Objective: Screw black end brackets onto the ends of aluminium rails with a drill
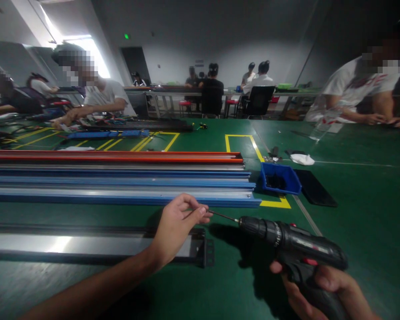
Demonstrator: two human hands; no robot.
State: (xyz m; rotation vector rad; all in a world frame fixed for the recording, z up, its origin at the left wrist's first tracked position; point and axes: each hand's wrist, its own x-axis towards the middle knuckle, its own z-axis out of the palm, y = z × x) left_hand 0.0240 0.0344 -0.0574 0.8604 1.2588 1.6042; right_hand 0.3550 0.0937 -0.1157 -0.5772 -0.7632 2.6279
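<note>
My right hand (320, 284) grips the handle of a black cordless drill (291, 242), which points left. A long thin driver bit (225, 216) sticks out of its chuck. The fingertips of my left hand (178, 226) pinch the far end of the bit; whether a screw sits there is too small to tell. Below my left hand lies a black-edged metal profile (96, 244) with a black end bracket (208, 252) at its right end. Behind it rest blue aluminium profiles (120, 191) and an orange-red one (113, 156).
A blue bin (282, 178) with small black parts stands right of the profiles, beside a flat black slab (315, 187). Crumpled white material (302, 158) lies farther back. Co-workers sit left (103, 95) and right (356, 93) across the green table (363, 222).
</note>
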